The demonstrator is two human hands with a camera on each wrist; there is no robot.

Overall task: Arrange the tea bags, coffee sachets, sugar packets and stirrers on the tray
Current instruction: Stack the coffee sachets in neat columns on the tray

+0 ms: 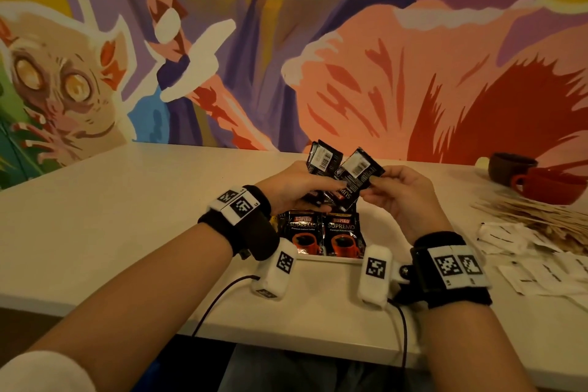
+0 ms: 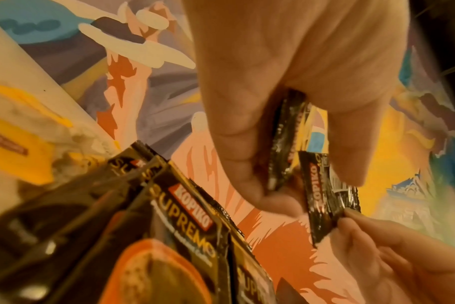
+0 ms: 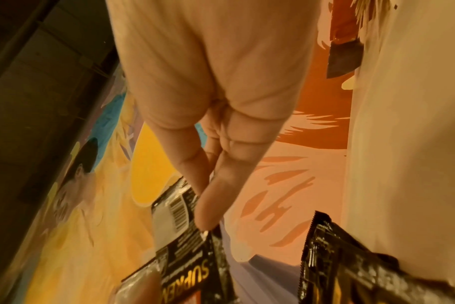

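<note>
My left hand [image 1: 331, 189] grips a fanned bunch of black coffee sachets [image 1: 323, 157] above the tray [image 1: 331, 259]. My right hand [image 1: 372, 183] pinches the edge of one sachet [image 1: 361, 167] from that bunch, barcode side up; the pinching fingertips [image 3: 208, 209] show in the right wrist view. Two Kopiko Supremo sachets [image 1: 323, 237] lie side by side, face up, on the tray under my hands. Yellow tea bags [image 2: 18, 144] show blurred beside them in the left wrist view. Wooden stirrers [image 1: 534, 213] and white sugar packets [image 1: 541, 267] lie loose on the table to the right.
A brown cup [image 1: 509, 170] and a red cup [image 1: 553, 184] stand at the far right by the painted wall. The white table [image 1: 127, 216] stretches to the left. Cables hang over the table's front edge by my wrists.
</note>
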